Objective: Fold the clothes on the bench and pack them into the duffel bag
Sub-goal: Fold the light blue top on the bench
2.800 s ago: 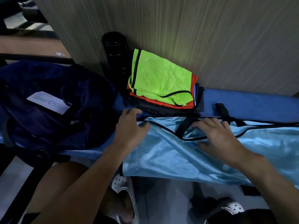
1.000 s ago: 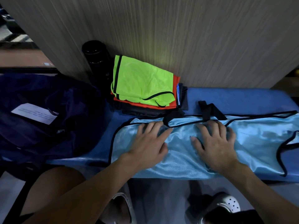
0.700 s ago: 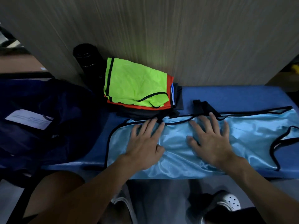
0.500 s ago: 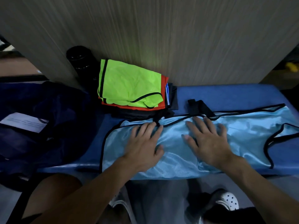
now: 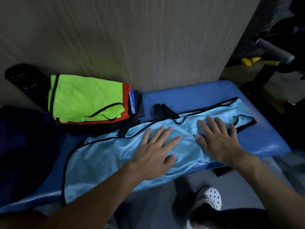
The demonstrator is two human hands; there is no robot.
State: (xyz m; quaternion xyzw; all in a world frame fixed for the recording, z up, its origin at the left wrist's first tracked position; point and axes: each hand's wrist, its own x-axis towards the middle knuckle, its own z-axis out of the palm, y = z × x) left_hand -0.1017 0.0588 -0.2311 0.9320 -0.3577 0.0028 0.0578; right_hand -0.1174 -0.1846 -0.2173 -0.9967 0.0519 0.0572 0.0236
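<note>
2 hands, both flat on 1 light-blue bib (image 5: 107,156).
- Left hand (image 5: 155,149): palm down, fingers straight and spread wide, pointing to about 1 o'clock. It grips nothing and just presses the cloth.
- Right hand (image 5: 217,142): just beside the left, at its 3 o'clock. Palm down, fingers straight and spread, pointing to about 11. It also presses and grips nothing.
- The hands don't touch; a strip of wrinkled fabric lies between them.

Bib: black trim, lying lengthwise on the bench (image 5: 198,98) from 8 o'clock of frame to 2 o'clock. Its near edge hangs over the bench front. 2 black straps (image 5: 163,111) show at its far edge, at 11–12 of the left hand.

1 stack (image 5: 102,129) of folded clothes at 10 o'clock of frame, against the wall (image 5: 132,38) and touching the bib's far edge. I count 4 layers:
- green bib (image 5: 85,98) on top
- orange layer (image 5: 126,90) under it
- blue-white edge (image 5: 132,100)
- dark cloth (image 5: 140,104)

Whether there are more layers, I cannot tell.

1 navy bag (image 5: 24,146) at 9 o'clock, at the bench's left end. It is too dark to tell whether it is open.

1 black cylinder (image 5: 24,80) at 10 o'clock, left of the stack, tilted against the wall.

1 white clog (image 5: 209,197) at 5 o'clock, on the floor in front of the bench.

At 2 o'clock, off the bench: 1 grey bar (image 5: 274,50) and 1 yellow piece (image 5: 250,61), both blurred.
</note>
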